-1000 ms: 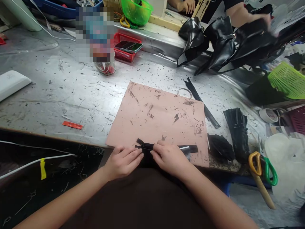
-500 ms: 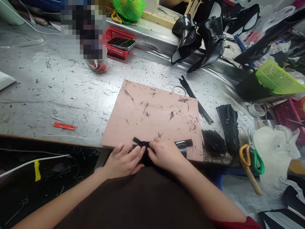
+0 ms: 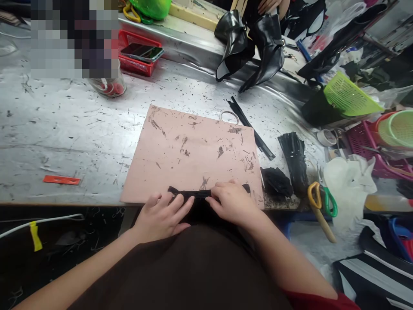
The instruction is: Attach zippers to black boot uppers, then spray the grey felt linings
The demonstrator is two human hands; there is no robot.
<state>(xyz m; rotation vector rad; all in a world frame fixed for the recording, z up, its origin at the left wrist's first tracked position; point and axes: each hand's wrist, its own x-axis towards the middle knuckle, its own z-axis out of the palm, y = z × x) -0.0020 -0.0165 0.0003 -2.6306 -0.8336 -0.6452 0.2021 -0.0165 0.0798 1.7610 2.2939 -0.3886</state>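
A black zipper (image 3: pixel 196 194) lies along the front edge of a pink board (image 3: pixel 190 159), over black material that hangs down toward my lap. My left hand (image 3: pixel 163 215) has its fingers spread over the zipper's left part, with the thumb lower down, and holds it. Closer to the other end, my right hand (image 3: pixel 234 202) pinches the zipper between thumb and curled fingers. The zipper's left tip sticks out past my left fingers, and a short black end shows beyond my right hand. Most of the black material below is hidden by my hands and dark clothing.
Right of the board lie black strips (image 3: pixel 293 161), crumpled black material (image 3: pixel 276 182) and scissors (image 3: pixel 322 199). Black boots (image 3: pixel 266 49) stand at the back. A red basket (image 3: pixel 138 64) holds a phone; an orange piece (image 3: pixel 62 180) lies left. Another person's hand (image 3: pixel 268 5) shows at the top.
The view has shifted, so most of the bench appears further left. My hands have moved slightly apart along the zipper, baring more of it between them. Another person's hand has appeared behind the boots.
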